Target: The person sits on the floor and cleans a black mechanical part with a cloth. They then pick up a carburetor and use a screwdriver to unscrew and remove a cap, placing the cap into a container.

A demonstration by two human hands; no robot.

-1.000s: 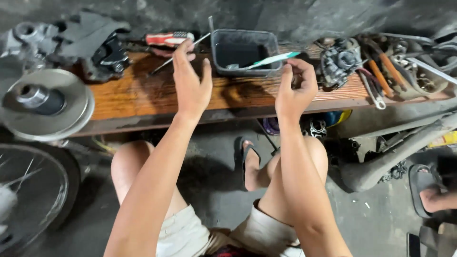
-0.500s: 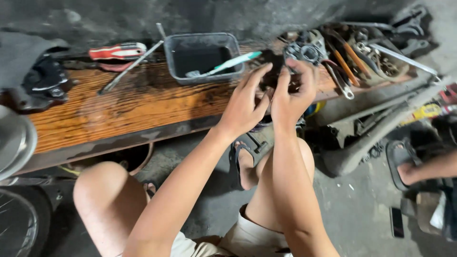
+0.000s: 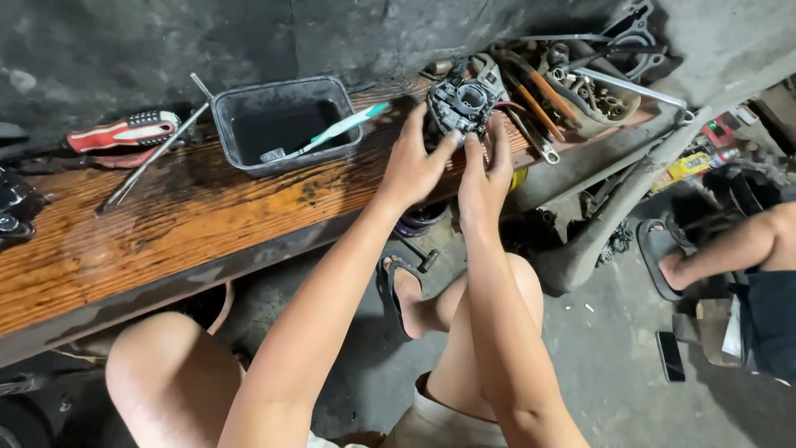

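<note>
A grey metal carburetor (image 3: pixel 461 103) sits on the wooden bench (image 3: pixel 166 232) toward its right end. My left hand (image 3: pixel 412 162) grips its left side with the fingers curled onto the body. My right hand (image 3: pixel 487 170) holds its lower right side, fingertips on the metal. Both hands meet around the part. Left of it stands a dark plastic tub (image 3: pixel 282 124) with a teal-handled toothbrush (image 3: pixel 327 133) resting across its rim.
A red-handled screwdriver (image 3: pixel 124 131) and a thin metal rod (image 3: pixel 153 158) lie on the bench at the left. Wrenches and engine parts (image 3: pixel 572 83) crowd the right end. Another person's leg and sandalled foot (image 3: pixel 721 249) are on the floor at the right, near a phone (image 3: pixel 669 355).
Both hands moved right along the bench, from apart near the tub to closing together on the carburetor. The view shifted right as well.
</note>
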